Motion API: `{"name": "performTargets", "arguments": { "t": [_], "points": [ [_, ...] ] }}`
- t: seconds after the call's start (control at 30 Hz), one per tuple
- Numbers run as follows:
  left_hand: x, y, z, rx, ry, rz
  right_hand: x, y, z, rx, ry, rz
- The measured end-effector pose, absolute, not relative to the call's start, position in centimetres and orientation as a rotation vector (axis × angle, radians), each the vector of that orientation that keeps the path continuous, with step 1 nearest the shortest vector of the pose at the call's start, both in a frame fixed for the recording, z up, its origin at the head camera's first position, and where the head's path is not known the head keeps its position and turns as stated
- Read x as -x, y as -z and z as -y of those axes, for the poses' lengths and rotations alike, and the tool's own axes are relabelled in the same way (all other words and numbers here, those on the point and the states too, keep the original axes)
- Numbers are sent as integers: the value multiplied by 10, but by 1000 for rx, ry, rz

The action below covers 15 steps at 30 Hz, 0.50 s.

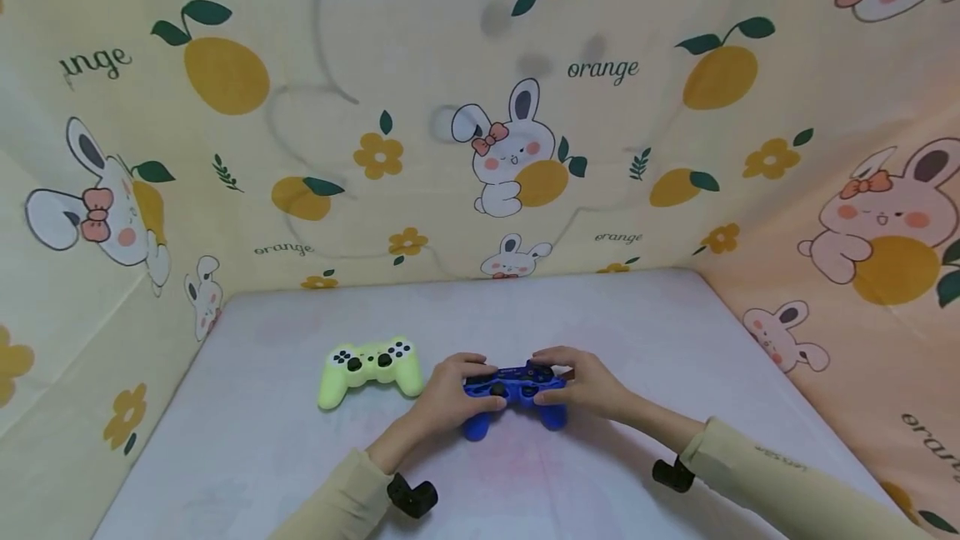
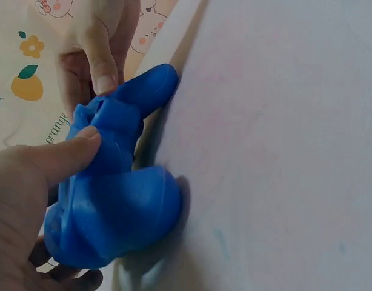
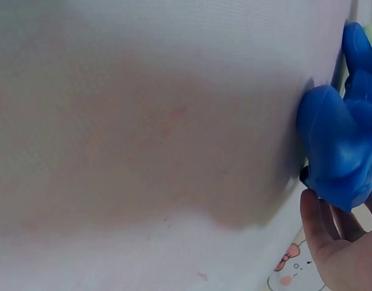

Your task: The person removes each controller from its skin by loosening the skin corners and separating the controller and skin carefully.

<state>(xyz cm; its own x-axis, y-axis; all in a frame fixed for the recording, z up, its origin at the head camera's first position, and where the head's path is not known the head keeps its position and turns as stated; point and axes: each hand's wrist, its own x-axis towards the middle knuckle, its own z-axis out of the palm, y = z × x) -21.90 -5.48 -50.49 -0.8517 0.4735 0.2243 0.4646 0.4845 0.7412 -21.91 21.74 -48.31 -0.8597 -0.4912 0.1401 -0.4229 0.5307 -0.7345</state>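
Note:
A blue game controller (image 1: 516,390) lies between both hands near the middle of the table, its two handles toward the person. My left hand (image 1: 447,390) grips its left side, thumb on top by a stick and fingers at the far edge. On the other side my right hand (image 1: 588,382) holds it, thumb on the face and fingers behind. The left wrist view shows the blue controller (image 2: 116,182) close up, its handle near the white surface. In the right wrist view the controller (image 3: 337,139) is partly cut off, with the right fingers (image 3: 316,224) under its edge.
A pale green controller (image 1: 371,369) with black sticks and buttons lies left of the blue one. The white-covered table (image 1: 480,307) is enclosed by cloth walls (image 1: 420,65) printed with rabbits and oranges. Black wrist cameras (image 1: 412,496) sit at both cuffs.

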Motion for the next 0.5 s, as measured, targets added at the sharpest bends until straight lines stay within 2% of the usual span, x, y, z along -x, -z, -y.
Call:
{"name": "performTargets", "arguments": {
  "t": [0.23,0.5],
  "points": [
    [218,501,51,-917,-1403,-2704,220,485,-216,849,1201,-2714],
    [215,498,46,-854,-1451,-2736,224,487,-217,840,1185,-2717]
  ]
}}
